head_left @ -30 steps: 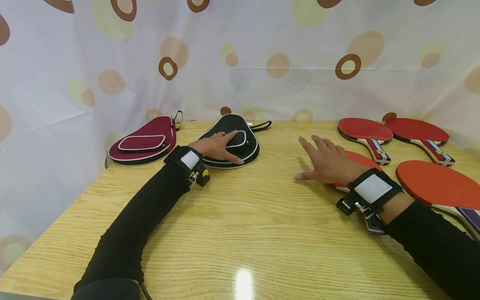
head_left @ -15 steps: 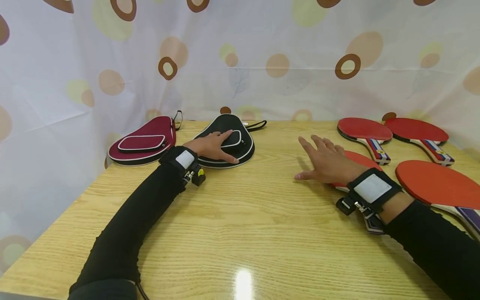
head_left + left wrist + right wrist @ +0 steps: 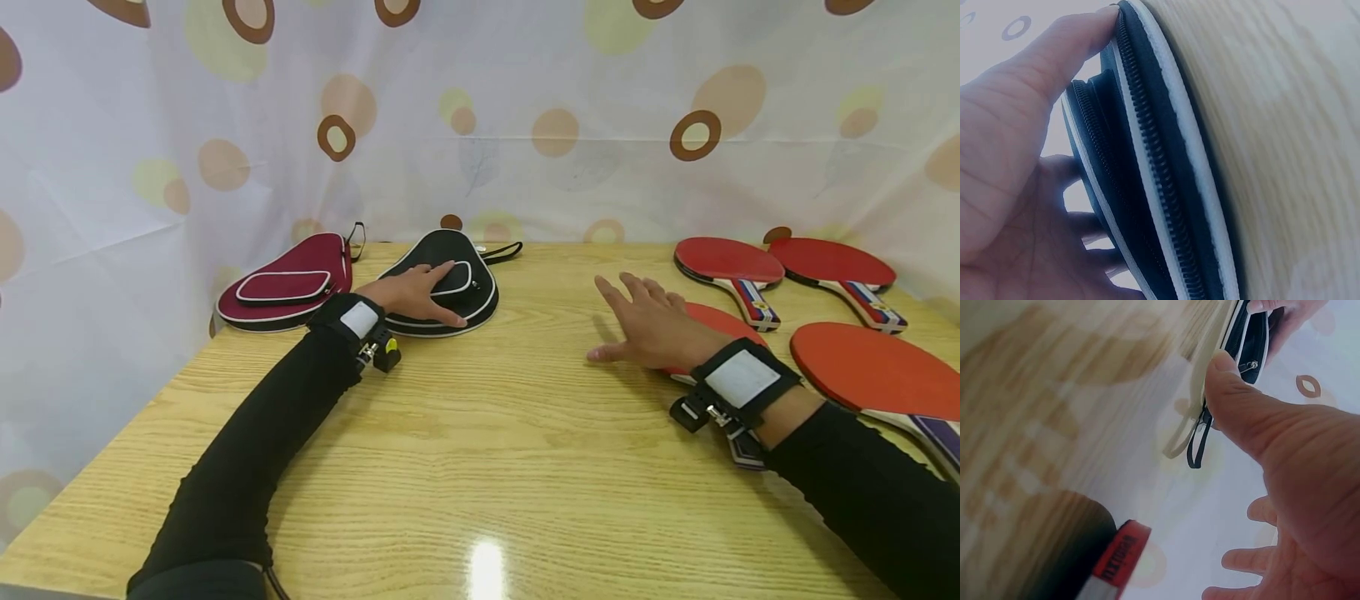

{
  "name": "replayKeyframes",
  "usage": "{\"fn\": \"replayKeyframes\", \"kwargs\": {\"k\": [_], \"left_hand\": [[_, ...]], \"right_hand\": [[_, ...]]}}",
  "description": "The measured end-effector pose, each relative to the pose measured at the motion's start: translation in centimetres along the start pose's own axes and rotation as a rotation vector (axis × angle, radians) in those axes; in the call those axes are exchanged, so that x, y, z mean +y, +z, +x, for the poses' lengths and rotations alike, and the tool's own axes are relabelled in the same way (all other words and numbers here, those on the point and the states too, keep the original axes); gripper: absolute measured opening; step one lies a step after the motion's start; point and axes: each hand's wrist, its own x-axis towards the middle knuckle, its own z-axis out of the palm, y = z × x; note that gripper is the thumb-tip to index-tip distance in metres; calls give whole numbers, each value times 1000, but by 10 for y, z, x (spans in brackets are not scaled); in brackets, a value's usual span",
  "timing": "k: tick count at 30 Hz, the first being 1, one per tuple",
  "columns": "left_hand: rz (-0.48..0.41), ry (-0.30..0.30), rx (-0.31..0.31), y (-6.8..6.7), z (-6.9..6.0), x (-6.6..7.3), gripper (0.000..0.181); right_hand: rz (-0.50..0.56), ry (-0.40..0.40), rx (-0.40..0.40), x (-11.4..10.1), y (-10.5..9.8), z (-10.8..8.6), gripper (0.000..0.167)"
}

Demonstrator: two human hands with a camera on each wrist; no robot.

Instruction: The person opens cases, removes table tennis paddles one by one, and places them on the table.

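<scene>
A black table tennis bat case with white piping lies at the back middle of the table. My left hand rests on it with fingers extended over the front pocket. In the left wrist view the thumb touches the case near its zipper, and the other fingers lie against the pocket side, their tips hidden. My right hand is held spread above the table with nothing in it, just left of a red table tennis bat that it partly covers.
A maroon bat case lies left of the black one, close beside it. More red bats lie at the right: one at the back, another in the far corner, and one nearer. A patterned curtain hangs behind.
My left hand and the black case have slid left together, bringing the case nearer the maroon one. The right hand has stayed almost in place.
</scene>
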Motion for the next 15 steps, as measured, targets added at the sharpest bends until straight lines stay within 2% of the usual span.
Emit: {"fn": "replayKeyframes", "kwargs": {"k": [8, 15], "left_hand": [[5, -18, 11, 0, 2, -11, 112], [4, -34, 7, -1, -1, -14, 106]], "right_hand": [[-5, -8, 13, 0, 2, -2, 103], [-4, -12, 9, -1, 2, -3, 102]]}}
